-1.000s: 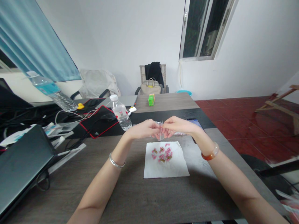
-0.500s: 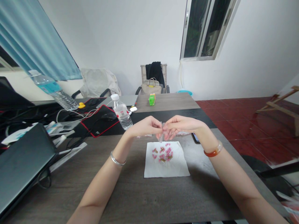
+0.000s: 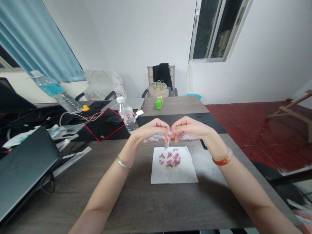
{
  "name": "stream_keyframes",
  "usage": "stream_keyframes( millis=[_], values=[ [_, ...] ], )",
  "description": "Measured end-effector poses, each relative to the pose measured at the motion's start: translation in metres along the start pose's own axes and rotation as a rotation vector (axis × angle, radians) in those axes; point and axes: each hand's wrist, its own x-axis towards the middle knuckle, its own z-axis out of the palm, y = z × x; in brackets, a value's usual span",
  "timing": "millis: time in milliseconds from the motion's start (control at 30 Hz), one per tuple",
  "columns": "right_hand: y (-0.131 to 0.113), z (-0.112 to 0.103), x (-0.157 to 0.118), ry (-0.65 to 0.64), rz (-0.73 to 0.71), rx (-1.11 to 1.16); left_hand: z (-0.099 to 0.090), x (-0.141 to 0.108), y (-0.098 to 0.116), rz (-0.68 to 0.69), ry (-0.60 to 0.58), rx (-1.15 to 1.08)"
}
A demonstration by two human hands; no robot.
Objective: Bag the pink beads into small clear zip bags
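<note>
Fingers of my left hand [image 3: 158,127] and my right hand [image 3: 184,127] meet above a white paper sheet [image 3: 174,177], both pinching a small clear plastic bag [image 3: 167,142] by its upper part. The bag hangs down between them, its lower end over the sheet's back edge. Several small pink pieces [image 3: 175,158] and a few brownish-gold capsule-like pieces [image 3: 170,165] lie scattered on the paper. Behind my hands, clear plastic wrapping [image 3: 154,137] rests on the table. Whether the held bag contains anything is too small to tell.
A water bottle [image 3: 128,116] stands left of my hands, near a red-edged black mat [image 3: 98,131]. A dark laptop [image 3: 31,165] and cables are at left. A green box [image 3: 159,103] sits farther back. A phone [image 3: 203,144] lies partly behind my right wrist.
The plastic bag has tilted, its lower end now leaning slightly left. My fingers have shifted their hold and my right hand is slightly higher.
</note>
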Motion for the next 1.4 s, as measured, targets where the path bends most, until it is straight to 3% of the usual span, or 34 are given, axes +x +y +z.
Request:
stream_keyframes(
  millis=[200,433,533,800,1033,1400],
  values=[
    [-0.007,0.013,-0.003,0.038,-0.054,-0.048,-0.001,0.002,-0.006,0.016,0.011,-0.088],
    [-0.005,0.011,0.0,-0.04,-0.117,0.02,0.005,0.007,-0.01,0.024,0.089,-0.173],
    [-0.003,0.008,0.001,0.012,-0.094,0.0,0.006,0.004,-0.005,0.046,0.096,-0.036],
    [0.001,0.01,0.006,0.17,0.05,-0.189,0.014,-0.009,0.016,-0.006,0.201,0.608],
    [0.005,0.003,0.009,0.224,0.092,-0.205,0.015,-0.005,0.011,0.042,0.307,0.753],
    [0.001,0.007,0.011,0.228,0.157,-0.297,0.018,0.002,0.005,0.052,0.363,0.857]
  ],
)
